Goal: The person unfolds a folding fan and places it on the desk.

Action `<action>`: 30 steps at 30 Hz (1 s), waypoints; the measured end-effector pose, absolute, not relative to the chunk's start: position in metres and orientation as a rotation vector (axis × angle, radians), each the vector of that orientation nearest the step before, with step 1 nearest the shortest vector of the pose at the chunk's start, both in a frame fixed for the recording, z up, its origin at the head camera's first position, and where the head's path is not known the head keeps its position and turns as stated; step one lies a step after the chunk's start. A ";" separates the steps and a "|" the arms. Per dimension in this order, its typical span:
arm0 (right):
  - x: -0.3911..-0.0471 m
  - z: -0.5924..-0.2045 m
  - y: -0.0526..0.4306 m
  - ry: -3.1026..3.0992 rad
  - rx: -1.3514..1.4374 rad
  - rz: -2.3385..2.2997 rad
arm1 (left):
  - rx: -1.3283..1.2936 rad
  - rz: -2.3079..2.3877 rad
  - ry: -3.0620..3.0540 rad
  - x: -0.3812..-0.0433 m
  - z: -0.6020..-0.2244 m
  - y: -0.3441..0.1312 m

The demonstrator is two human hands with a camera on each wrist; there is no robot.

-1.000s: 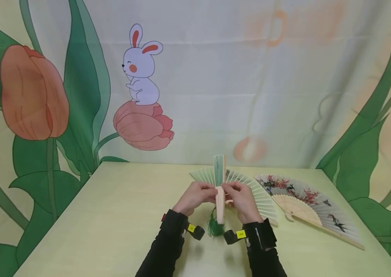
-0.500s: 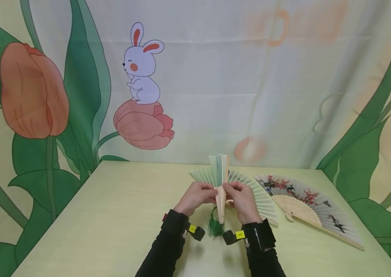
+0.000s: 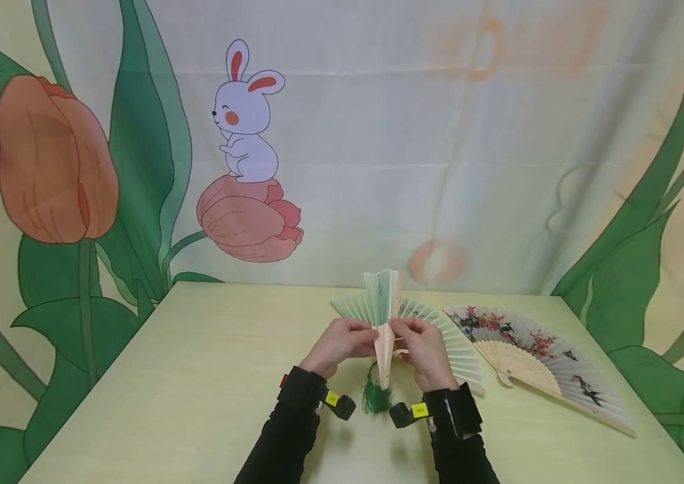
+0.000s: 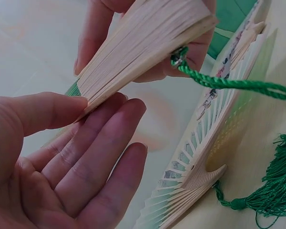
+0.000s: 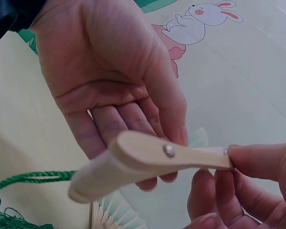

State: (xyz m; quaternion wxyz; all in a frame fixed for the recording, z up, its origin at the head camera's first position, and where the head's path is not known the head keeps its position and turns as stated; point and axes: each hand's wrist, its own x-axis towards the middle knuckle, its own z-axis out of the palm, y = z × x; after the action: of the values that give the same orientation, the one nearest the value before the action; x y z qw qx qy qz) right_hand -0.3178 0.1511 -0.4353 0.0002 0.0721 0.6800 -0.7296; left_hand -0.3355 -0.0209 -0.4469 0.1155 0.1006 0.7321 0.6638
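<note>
Between both hands a pale green folding fan [image 3: 385,349] stands upright, a few folds spread and its wooden ribs toward the bottom. My left hand [image 3: 339,346] pinches its left edge with thumb and fingers; in the left wrist view the other fingers lie loosely extended below. On the opposite edge my right hand [image 3: 423,349] pinches the outer rib, and the right wrist view shows thumb and fingers [image 5: 224,191] there. A green cord [image 4: 229,82] hangs from the rivet end to a tassel [image 4: 283,164]. Behind it a spread green fan [image 3: 465,356] lies on the table.
To the right lies a spread fan with painted red blossoms and birds [image 3: 535,349]. A second green tassel [image 4: 250,202] hangs by the green fan on the table. Beyond the pale table [image 3: 196,376] hangs a printed curtain [image 3: 366,168] with a rabbit and tulips.
The held fan has gone from nearly folded to slightly spread, its pleats fanning toward the left. Both hands have kept nearly the same place.
</note>
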 end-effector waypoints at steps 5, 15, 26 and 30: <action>-0.317 -0.434 0.151 2.135 0.222 -2.297 | 0.277 1.944 2.135 -0.338 -0.447 -0.022; -0.316 -0.432 0.153 2.130 0.244 -2.292 | 0.257 1.954 2.133 -0.340 -0.449 -0.028; -0.318 -0.435 0.158 2.084 0.262 -2.349 | 0.238 2.016 2.014 -0.343 -0.454 -0.030; -0.318 -0.436 0.159 2.081 0.257 -2.363 | 0.242 2.028 1.997 -0.343 -0.455 -0.033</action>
State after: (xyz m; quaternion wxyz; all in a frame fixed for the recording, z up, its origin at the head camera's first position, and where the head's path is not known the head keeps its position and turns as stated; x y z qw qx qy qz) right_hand -0.3178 0.1590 -0.4363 -0.0087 0.0812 0.6587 -0.7479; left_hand -0.3432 -0.0328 -0.4555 0.1419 0.0840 0.6921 0.7027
